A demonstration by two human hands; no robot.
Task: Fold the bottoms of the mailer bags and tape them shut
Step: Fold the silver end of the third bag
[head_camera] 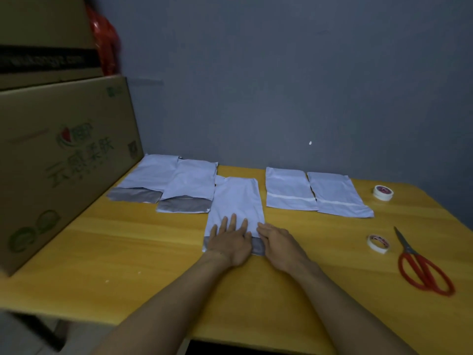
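Two right bags look folded and taped. Two left bags show open grey ends, not done. On the middle bag, near the table edge, the left hand lies flat. The right hand touches its corner; I cannot tell if it grips.

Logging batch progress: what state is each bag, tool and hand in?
Far-left bag: grey flap unfolded, untaped.
Second bag: same.
Middle bag: flap unfolded, untaped.
Fourth bag: folded, taped.
Far-right bag: folded, taped.
Tape rolls: lying flat.
Scissors: shut.
Left hand: flat on middle bag.
Right hand: touches its edge.
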